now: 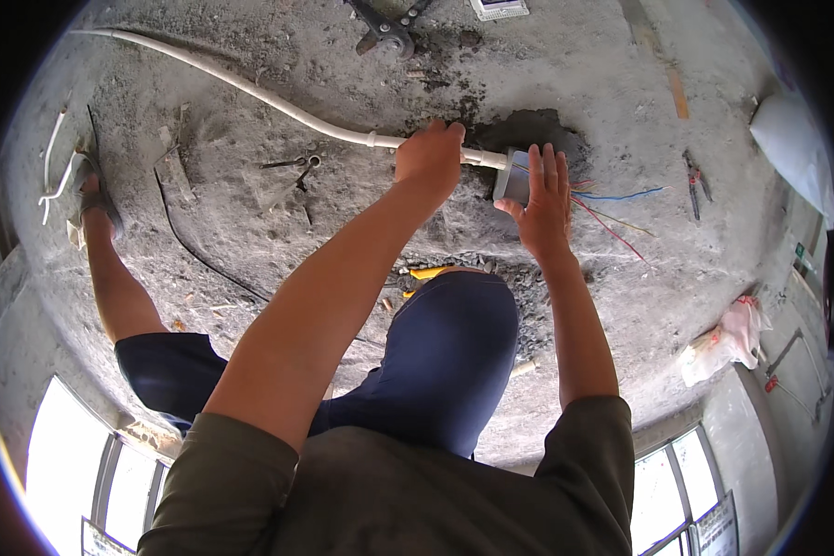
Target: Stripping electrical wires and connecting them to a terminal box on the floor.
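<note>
white pipe (296, 112) meets grey box (513, 185)

Gray box (515, 183) partly hidden by right grip (549, 208)

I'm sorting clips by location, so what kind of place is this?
Probably a room under construction or renovation: the rough, bare floor is dusty, a white pipe leads to a grey box, and loose coloured wires fan out nearby.

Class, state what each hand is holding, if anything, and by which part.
Left hand: the white pipe, gripped near its end by the grey box. Right hand: laid against the box, fingers straight; no clear grip shows.
</note>
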`<state>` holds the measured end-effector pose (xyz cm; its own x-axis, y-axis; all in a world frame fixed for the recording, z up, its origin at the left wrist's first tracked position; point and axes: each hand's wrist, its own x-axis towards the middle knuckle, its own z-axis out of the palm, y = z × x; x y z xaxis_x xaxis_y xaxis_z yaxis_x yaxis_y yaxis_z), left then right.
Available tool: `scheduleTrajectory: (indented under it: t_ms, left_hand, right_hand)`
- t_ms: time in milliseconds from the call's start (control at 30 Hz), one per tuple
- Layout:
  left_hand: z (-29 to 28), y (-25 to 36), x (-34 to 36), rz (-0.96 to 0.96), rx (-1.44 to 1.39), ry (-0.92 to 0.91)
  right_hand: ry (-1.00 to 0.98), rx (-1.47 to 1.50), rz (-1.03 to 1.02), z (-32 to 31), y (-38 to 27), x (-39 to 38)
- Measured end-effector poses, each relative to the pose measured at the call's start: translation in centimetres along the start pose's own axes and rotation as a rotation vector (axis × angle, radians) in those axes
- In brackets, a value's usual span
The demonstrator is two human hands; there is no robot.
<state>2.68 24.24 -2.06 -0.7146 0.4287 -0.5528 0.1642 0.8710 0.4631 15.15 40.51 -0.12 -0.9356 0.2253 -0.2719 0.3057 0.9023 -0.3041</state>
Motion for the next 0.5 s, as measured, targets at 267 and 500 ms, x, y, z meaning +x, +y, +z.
scheduleTrajectory:
  t_ms: [267, 500]
  left_hand:
    - [-0.2, 0.1, 0.4, -0.005, -0.072, 0.003]
    - [-0.5, -0.3, 0.5, -0.022, -0.079, -0.022]
  right_hand:
    - [-0.125, -0.055, -0.044, 1.4, -0.2, -3.3]
    - [-0.191, -0.028, -0.178, 2.1, 0.3, -1.8]
